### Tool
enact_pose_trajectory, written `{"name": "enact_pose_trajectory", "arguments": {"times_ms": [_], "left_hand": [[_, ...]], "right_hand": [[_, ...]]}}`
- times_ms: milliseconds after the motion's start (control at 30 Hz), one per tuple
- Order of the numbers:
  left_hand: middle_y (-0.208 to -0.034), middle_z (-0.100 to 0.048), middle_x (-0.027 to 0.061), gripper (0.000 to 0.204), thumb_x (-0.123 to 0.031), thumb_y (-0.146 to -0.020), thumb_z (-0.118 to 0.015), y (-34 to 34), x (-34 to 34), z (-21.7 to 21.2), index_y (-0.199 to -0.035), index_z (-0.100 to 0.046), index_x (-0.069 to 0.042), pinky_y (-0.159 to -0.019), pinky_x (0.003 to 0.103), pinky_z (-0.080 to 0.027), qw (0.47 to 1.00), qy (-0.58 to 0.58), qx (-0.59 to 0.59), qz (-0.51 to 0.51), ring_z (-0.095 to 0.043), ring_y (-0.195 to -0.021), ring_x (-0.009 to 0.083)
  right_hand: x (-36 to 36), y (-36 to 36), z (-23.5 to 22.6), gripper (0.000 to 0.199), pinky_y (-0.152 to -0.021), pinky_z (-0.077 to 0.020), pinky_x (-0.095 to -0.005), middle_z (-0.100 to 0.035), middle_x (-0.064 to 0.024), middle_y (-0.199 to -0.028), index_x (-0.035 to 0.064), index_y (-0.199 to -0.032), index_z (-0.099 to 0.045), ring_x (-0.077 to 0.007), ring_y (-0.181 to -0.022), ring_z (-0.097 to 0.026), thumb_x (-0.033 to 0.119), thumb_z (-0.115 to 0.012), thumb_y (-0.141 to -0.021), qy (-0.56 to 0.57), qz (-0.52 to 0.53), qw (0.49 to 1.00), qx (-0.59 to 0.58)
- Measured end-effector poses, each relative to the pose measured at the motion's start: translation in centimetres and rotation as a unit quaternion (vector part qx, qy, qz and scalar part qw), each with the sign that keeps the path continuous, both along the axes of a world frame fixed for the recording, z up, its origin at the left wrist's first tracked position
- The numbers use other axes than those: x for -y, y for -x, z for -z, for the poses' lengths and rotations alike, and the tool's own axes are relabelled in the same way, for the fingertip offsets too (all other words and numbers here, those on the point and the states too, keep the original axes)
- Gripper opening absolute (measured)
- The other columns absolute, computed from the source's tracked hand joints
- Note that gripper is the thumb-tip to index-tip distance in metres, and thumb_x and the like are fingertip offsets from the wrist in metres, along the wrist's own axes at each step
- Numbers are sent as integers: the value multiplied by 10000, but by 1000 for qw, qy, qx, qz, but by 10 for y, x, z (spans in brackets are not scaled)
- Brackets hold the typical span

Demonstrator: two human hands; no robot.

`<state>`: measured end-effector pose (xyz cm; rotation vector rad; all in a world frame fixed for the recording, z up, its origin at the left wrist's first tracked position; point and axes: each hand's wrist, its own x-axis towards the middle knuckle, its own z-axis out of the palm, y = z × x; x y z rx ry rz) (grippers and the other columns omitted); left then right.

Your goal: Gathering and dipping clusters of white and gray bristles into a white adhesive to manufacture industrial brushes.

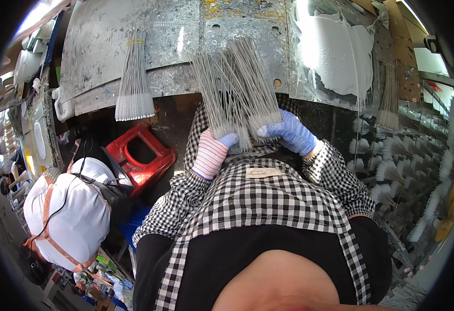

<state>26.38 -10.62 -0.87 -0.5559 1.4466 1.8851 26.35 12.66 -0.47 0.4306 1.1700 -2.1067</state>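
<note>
**A:** Big picture first: a wide grey metal workbench (108, 46), scuffed and stained, curves across the top of the view. On its right part lies a glossy white sheet (336, 54), with a thick white smear.

**B:** And down at lower left, a co-worker in a white cap (69, 217) bends over beside us, a dark cord running across the cap. Their hands are out of sight.

**A:** Right side now: a rack of fluffy white brush heads (398, 171) fills the edge, row upon row, blurred toward the rim.

**B:** Below the bench edge, a red plastic stool (141, 155) sits on the dark floor, between the co-worker and our person's checked sleeves.

**A:** On to the action. Both hands are up at the bench edge, sharing a fanned bunch of thin wire brushes (237, 88). The stems spread up over the bench; the bristled ends sit low, at the hands.

**B:** The left hand (211, 153), in a pink-and-white striped glove with blue tips, is closed around the lower end of the bunch from the left.

**A:** And the right hand (292, 135), blue-gloved, pinches the right half of the fan, fingers wrapped over the bristle ends. The two hands are close together, nearly touching.

**B:** Smaller bits: a second tied bundle of wire brushes (133, 78) lies flat on the bench, well to the left, untouched. Another bundle (390, 98) hangs at the far right.
</note>
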Motion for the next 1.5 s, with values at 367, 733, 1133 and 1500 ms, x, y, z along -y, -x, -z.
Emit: {"name": "enact_pose_trajectory", "arguments": {"times_ms": [367,733,1133,1500], "left_hand": [[-1052,-708,82,379,-40,-912,-705,2,-17,-5,-1261,-567,7,-831,273,-557,978,53,-157,126,-675,-938,142],[-843,-708,-18,180,-165,-916,-756,117,125,-123,-1025,-738,-23,-682,253,-487,879,366,-302,47,-606,-725,67],[-995,-765,83,291,-180,-886,-795,248,265,-123,-1080,-720,24,-803,300,-536,730,487,-435,202,-698,-876,135],[-1123,-728,250,805,-566,-805,-754,391,292,-37,-1268,-614,78,-940,429,-536,709,670,-182,124,-694,-1087,368]], "right_hand": [[31,-8,6,552,-931,-550,-308,-678,-70,-1146,-4,-1282,-591,-164,-1020,-653,98,-827,-794,-81,64,994,-48],[-4,-18,-30,574,-996,-517,-318,-682,-95,-1162,-18,-1334,-535,-184,-1060,-652,43,-756,-808,-174,72,971,-151],[-27,36,-48,758,-996,-521,-329,-615,-117,-1284,-7,-1488,-402,-193,-1164,-607,-23,-721,-801,-270,133,930,-211],[2,74,-31,991,-1077,-469,-379,-602,-224,-1330,-94,-1509,-355,-290,-1229,-598,249,-842,-718,-426,86,877,-206]]}}
